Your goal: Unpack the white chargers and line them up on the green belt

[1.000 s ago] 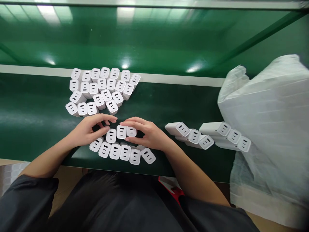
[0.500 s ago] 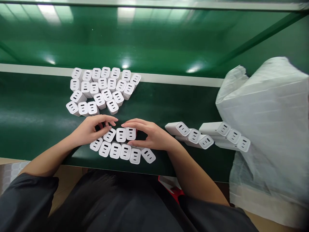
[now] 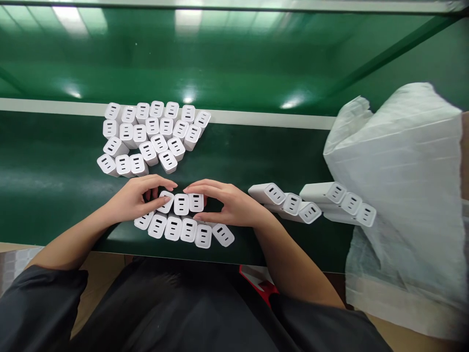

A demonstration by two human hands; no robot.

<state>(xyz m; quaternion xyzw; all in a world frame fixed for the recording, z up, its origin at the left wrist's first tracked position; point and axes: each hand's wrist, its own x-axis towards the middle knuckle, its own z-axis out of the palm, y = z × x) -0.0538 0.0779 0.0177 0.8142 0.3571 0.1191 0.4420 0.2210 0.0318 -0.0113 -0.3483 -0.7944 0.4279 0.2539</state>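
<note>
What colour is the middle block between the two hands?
The middle block is white, with dark slots in its end. The head view shows it best.

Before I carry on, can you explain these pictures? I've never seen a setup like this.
There's no machine here, only a person's bare hands. All the pictures come from one camera worn on the head, looking forward and down. On the green table are white slotted blocks: a large group beyond the hands, a row nearer the body, and six lying blocks at the right. The left hand has its thumb over one block; the right hand curls around another. I can't tell how firmly either is held.
</note>
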